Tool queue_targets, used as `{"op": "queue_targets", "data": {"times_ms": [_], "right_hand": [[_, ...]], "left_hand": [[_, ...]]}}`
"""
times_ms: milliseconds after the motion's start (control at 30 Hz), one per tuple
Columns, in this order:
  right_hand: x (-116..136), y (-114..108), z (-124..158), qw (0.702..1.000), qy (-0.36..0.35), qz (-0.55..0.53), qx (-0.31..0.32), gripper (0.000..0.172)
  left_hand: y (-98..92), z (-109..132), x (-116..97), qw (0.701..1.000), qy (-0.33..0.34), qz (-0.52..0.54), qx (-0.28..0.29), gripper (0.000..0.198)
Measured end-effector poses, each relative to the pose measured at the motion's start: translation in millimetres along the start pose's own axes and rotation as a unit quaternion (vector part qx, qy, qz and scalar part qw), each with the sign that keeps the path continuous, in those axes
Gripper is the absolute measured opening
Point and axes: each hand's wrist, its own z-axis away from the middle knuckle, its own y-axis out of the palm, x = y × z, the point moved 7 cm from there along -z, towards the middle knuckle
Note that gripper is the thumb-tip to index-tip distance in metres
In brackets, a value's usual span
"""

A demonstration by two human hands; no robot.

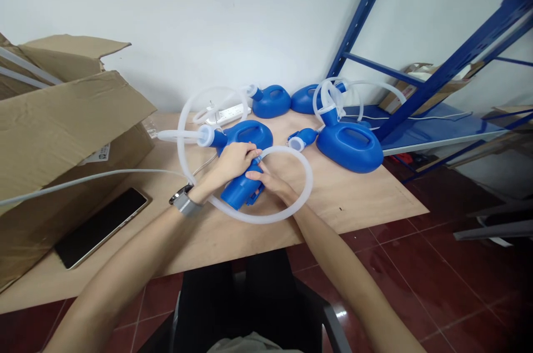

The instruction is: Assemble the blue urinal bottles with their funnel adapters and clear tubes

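Both hands are closed at the narrow end of a blue plastic urinal funnel [238, 191], whose wide mouth points toward me and to the left. My left hand [236, 164] grips from above, fingers at the joint where the clear tube [307, 172] meets the funnel. My right hand [270, 180] holds the funnel's neck from the right, thumb on top; its other fingers are mostly hidden. The tube loops widely around the hands. Just behind them lies a blue urinal bottle [260, 134] with a white-collared mouth [205, 135].
More blue bottles [271, 102] [348, 147] with coiled tubes stand behind and right, beside another funnel [307, 136]. A power strip [229, 114] lies near the wall. Left are a phone [102, 227] and an open cardboard box [70, 131]. A blue metal shelf [441, 125] adjoins the table [353, 203].
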Motion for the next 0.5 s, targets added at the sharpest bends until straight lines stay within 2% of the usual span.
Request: {"op": "queue_targets", "data": {"times_ms": [100,200,300,400,500], "right_hand": [[1.8,18.0,3.1,0.996,0.042,0.059,0.060,0.078],[8.0,34.9,5.0,0.989,0.018,0.085,0.117,0.073],[17.1,27.0,4.1,0.996,-0.041,0.027,0.074,0.075],[14.1,15.6,3.4,0.998,-0.035,0.009,0.048,0.079],[10.6,7.0,-0.1,0.999,-0.034,0.023,0.000,0.062]], "left_hand": [[-2.8,1.5,-19.0,0.990,0.016,-0.137,-0.007,0.039],[-6.2,-0.3,-35.8,0.982,0.010,-0.187,0.008,0.042],[-13.5,-0.4,-37.5,0.979,-0.019,-0.205,0.008,0.044],[-14.3,3.1,-24.9,0.987,-0.042,-0.155,0.026,0.053],[-14.8,7.9,-11.5,0.997,-0.044,-0.055,0.025,0.073]]}}
